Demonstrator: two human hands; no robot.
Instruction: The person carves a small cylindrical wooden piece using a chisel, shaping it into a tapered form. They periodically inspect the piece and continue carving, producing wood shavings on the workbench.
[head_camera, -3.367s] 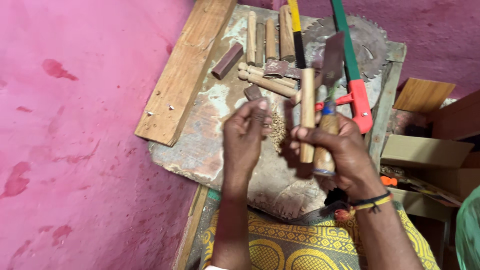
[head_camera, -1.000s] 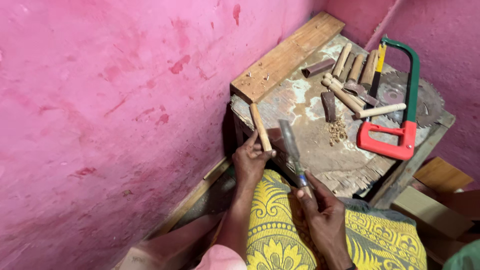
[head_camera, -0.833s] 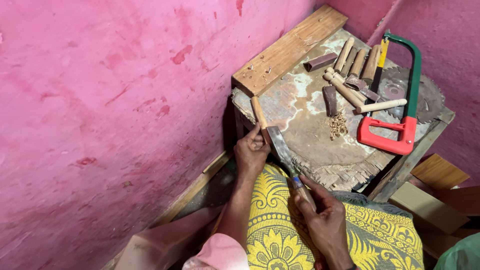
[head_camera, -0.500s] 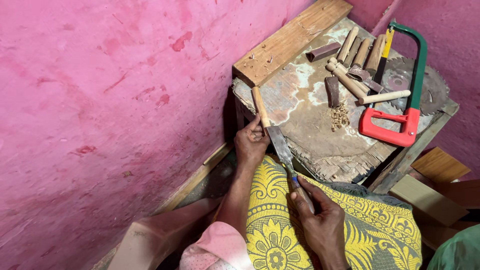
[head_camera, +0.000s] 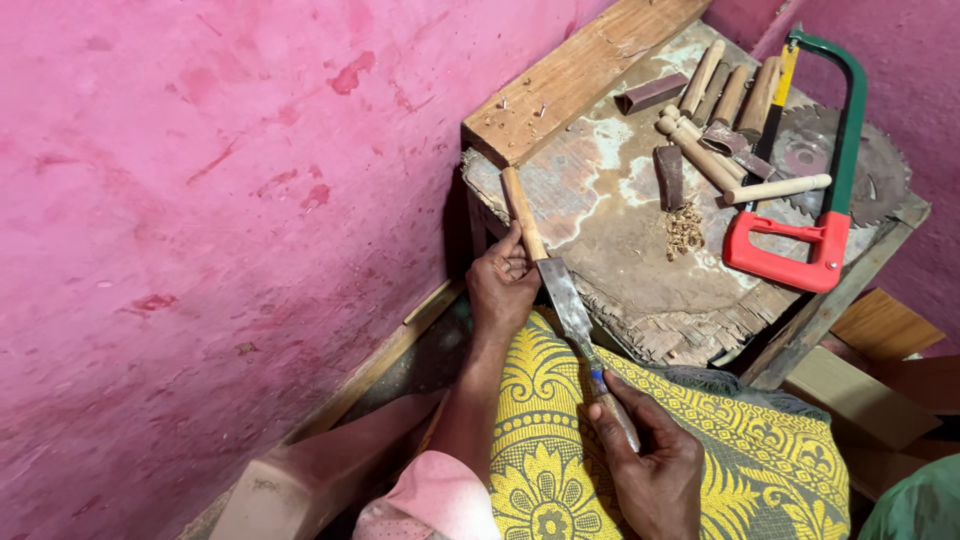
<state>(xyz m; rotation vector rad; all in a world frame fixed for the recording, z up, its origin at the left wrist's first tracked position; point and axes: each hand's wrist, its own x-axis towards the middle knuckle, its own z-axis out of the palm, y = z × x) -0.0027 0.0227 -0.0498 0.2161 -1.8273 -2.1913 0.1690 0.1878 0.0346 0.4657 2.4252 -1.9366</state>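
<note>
I judge I'm mid-carve: my left hand (head_camera: 503, 290) pins a wooden stick (head_camera: 522, 211) on the desk's (head_camera: 640, 270) near left edge, and my right hand (head_camera: 652, 470) grips the chisel (head_camera: 572, 318), blade touching it. Next calls for a steady, controlled push.

**My beat-up work table**

I work on this worn wooden table (head_camera: 610, 240) against the pink wall. A plank (head_camera: 575, 75) lies along its far edge; turned wooden pegs (head_camera: 715, 95) and a dark block (head_camera: 668, 176) sit mid-top, shavings (head_camera: 684, 226) beside them. My red-and-green hacksaw (head_camera: 815, 170) lies over a circular saw blade (head_camera: 855, 165).
</note>
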